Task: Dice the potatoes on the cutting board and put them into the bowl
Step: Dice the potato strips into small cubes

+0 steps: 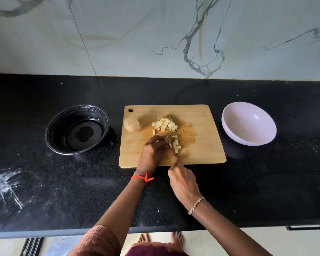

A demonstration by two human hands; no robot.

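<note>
A wooden cutting board [201, 126] lies on the black counter. A whole unpeeled potato [132, 123] rests at its left side. A heap of diced potato [164, 125] sits mid-board, and a smaller group of dice [176, 145] lies nearer to me. My left hand [151, 154] presses down on a potato piece that its fingers mostly hide. My right hand [183, 180] grips a knife [171, 147] whose thin blade stands against that piece. An empty white bowl [248, 123] stands to the right of the board.
A black round container [78, 129], with a little liquid at its bottom, sits left of the board. White powdery smears mark the counter at the left. A marble wall rises behind. The counter's front edge runs below my arms.
</note>
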